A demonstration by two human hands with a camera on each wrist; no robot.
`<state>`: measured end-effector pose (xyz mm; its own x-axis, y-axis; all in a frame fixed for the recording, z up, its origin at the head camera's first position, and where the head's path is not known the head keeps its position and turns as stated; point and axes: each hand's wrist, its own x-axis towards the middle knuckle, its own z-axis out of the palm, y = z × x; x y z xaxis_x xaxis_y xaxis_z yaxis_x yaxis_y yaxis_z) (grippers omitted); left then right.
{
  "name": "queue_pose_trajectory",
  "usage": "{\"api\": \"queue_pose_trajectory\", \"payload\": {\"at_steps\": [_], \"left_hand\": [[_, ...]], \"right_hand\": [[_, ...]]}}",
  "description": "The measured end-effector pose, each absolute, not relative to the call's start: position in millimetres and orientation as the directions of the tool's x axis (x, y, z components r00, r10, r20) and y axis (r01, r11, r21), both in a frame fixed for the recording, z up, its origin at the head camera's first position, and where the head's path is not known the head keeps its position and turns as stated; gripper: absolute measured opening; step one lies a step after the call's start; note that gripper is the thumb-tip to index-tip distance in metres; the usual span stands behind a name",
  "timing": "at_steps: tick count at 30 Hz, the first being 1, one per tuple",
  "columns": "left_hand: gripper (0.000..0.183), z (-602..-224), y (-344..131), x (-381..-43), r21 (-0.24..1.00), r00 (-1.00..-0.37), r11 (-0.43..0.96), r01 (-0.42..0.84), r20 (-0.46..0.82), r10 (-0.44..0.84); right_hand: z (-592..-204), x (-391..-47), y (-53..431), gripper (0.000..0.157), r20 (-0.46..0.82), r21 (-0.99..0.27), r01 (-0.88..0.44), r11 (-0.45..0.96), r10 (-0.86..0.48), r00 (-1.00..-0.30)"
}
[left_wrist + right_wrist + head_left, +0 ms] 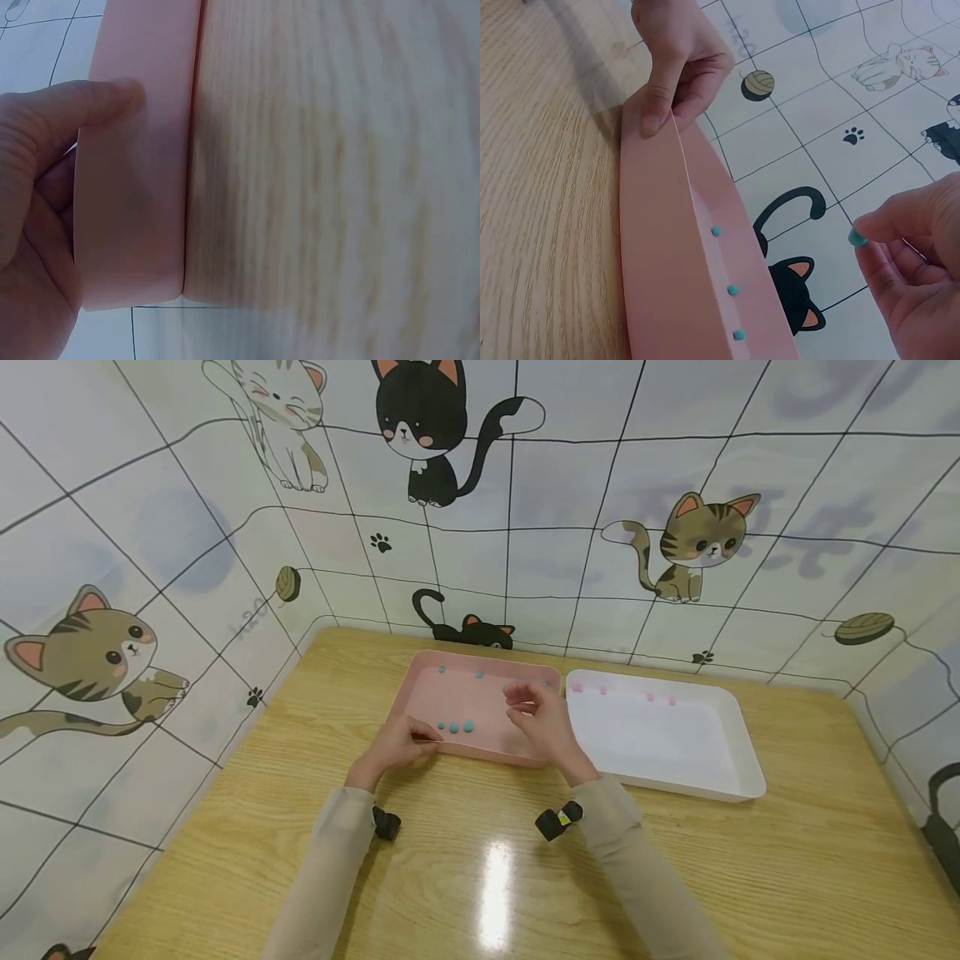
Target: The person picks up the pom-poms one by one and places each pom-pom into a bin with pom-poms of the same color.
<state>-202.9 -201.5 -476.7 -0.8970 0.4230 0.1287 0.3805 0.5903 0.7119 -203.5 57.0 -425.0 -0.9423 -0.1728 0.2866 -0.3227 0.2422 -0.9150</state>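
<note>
My left hand (395, 745) grips the near left part of the pink tray (480, 703); in the left wrist view its thumb lies on the outer wall (139, 210). Above the tray's right half, my right hand (543, 718) is raised. In the right wrist view its thumb and finger pinch a small teal ball (857, 237). Several more teal balls lie in the tray: a short row, including one teal ball (468, 727), near the front wall, and others, such as a teal ball (479, 674), spaced along the back.
Right beside the pink tray stands a white tray (660, 743), with several pink balls (650, 697) along its back side. Both rest on a wood-grain table (450, 860). A cat-print covering (562, 568) rises behind and at the sides. Something black (943, 827) shows at the right edge.
</note>
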Motion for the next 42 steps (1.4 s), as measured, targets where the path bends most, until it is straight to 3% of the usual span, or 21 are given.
{"api": "queue_pose_trajectory", "payload": {"at_steps": [21, 32, 42], "left_hand": [[0.004, -478.0, -201.5, -203.0, 0.726, -0.898, 0.577, 0.374, 0.129, 0.421], [0.004, -476.8, -201.2, -203.3, 0.726, -0.891, 0.565, 0.392, 0.146, 0.43], [0.004, -476.1, -201.0, -203.2, 0.715, -0.891, 0.574, 0.399, 0.153, 0.428]], "right_hand": [[-433.5, -233.7, 36.7, 0.023, 0.198, -0.941, -0.216, 0.259, -0.095, -0.976], [-430.0, -230.5, 38.9, 0.023, 0.176, -0.948, -0.192, 0.256, -0.082, -0.981], [-425.2, -213.5, 71.1, 0.016, 0.184, -0.934, -0.214, 0.287, -0.128, -0.974]]}}
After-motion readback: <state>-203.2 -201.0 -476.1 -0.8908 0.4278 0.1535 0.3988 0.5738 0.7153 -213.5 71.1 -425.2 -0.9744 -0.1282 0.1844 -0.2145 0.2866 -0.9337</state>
